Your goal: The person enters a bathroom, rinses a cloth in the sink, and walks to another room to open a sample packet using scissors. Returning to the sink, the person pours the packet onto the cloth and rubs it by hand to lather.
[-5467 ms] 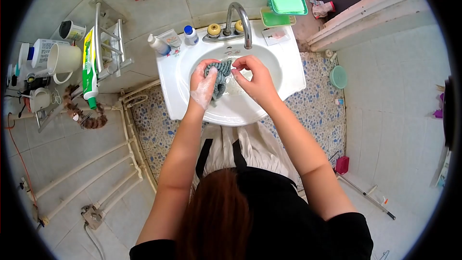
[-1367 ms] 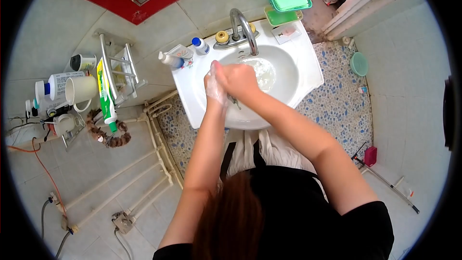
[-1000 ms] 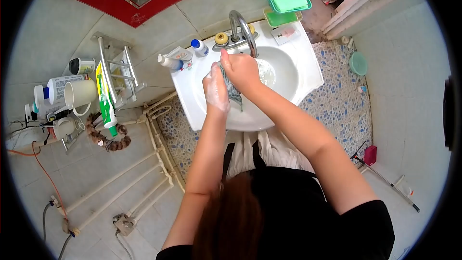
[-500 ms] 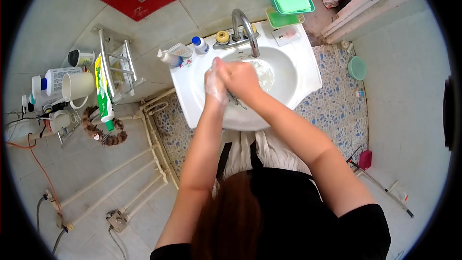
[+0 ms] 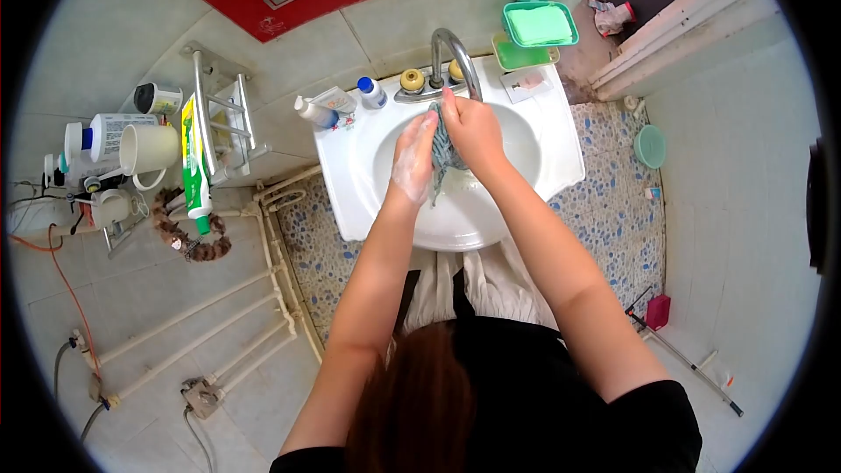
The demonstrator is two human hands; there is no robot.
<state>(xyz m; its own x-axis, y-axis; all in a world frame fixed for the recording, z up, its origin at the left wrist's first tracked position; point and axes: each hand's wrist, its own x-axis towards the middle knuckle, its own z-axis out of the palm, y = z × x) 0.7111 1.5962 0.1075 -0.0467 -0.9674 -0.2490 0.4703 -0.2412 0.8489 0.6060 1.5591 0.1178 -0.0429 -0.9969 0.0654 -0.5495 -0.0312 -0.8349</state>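
Over the white sink (image 5: 350, 210), a wet grey-blue ribbed cloth (image 5: 445, 151) hangs between my two hands, its lower end trailing toward the basin. My left hand (image 5: 413, 156), streaked with white suds, is pressed against the cloth's left side. On its right side my right hand (image 5: 474, 134) is closed around the upper part, thumb pointing up. Just behind the right hand stands the curved chrome faucet (image 5: 473, 70). Parts of the cloth are hidden by the fingers.
Left of the faucet are a white-capped bottle (image 5: 317, 114) and a blue-capped bottle (image 5: 371, 93). Green soap dishes (image 5: 539, 26) sit at the back right. A metal wall rack (image 5: 210, 114) holds a toothpaste tube (image 5: 194, 166) and a mug (image 5: 149, 149). A green basin (image 5: 650, 147) lies on the floor.
My hands, earlier clasped together at the basin's left, have parted slightly and moved right toward the faucet. More of the grey-blue cloth shows between them. The view has shifted a little.
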